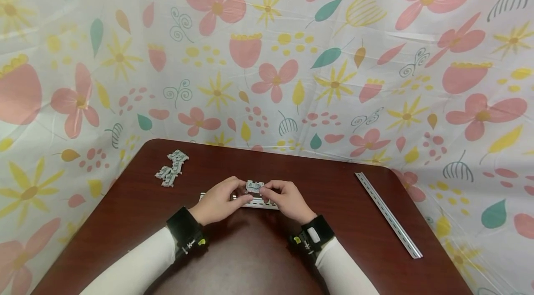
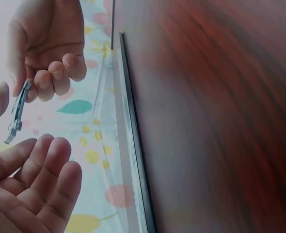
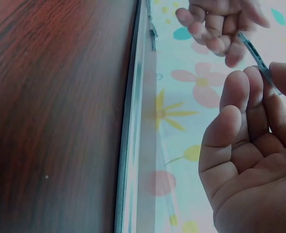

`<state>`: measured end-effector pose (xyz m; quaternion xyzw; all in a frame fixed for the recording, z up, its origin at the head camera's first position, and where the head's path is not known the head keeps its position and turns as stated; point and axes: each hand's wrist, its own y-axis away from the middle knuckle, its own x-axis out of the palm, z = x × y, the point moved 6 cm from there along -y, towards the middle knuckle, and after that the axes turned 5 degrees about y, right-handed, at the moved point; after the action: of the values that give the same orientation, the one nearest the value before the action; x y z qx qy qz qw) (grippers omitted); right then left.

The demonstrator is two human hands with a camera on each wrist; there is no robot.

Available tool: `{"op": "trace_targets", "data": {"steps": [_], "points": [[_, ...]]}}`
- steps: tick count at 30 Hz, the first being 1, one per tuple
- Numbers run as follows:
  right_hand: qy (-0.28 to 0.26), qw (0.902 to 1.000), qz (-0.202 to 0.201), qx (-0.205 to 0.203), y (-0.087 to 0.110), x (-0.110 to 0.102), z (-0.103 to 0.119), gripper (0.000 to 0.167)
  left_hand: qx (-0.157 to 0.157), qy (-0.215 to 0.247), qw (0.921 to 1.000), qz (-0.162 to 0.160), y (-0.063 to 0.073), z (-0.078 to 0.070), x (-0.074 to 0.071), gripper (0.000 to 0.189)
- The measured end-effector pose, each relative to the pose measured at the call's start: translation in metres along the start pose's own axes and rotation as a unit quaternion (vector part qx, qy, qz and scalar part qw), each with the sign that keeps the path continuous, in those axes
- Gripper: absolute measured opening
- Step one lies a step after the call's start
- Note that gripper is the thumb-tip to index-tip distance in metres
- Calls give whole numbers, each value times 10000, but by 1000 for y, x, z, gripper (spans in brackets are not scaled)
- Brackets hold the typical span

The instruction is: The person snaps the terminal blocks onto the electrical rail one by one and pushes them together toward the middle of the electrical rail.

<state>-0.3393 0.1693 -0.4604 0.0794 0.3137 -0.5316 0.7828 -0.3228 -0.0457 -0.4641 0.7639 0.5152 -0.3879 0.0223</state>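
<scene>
A thin grey terminal block is held up on edge between the two hands. My right hand pinches one end of it between thumb and forefinger, as the right wrist view shows at the block. My left hand is at the other end, its thumb and fingers spread apart around the block without a visible grip; whether a fingertip touches it I cannot tell. Under both hands a slotted metal DIN rail lies across the table, partly hidden by them.
A small cluster of grey terminal blocks lies on the dark wooden table at the back left. Another slotted DIN rail lies slanting at the right. A flower-printed curtain hangs behind the table.
</scene>
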Motion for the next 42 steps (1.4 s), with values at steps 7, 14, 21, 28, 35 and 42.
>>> {"op": "trace_targets", "data": {"steps": [7, 14, 21, 28, 35, 42], "points": [[-76, 10000, 8, 5, 0, 0, 0, 26, -373, 374, 9986, 43, 0, 0, -1, 21], [-60, 10000, 30, 9, 0, 1, -1, 26, -485, 806, 9956, 46, 0, 0, -2, 17], [7, 10000, 92, 27, 1, 3, -2, 23, -332, 769, 9965, -24, 0, -3, -3, 20], [-97, 9999, 40, 135, 0, 3, -4, 20, -107, 506, 9982, -299, 1, -5, -7, 10], [-95, 9998, -68, 178, -1, 3, -7, 28, -216, 251, 9976, -610, 2, -4, -11, 5], [-171, 9997, 7, 198, -3, 5, -7, 35, -14, 52, 9984, -559, 1, -9, -9, 5]]}}
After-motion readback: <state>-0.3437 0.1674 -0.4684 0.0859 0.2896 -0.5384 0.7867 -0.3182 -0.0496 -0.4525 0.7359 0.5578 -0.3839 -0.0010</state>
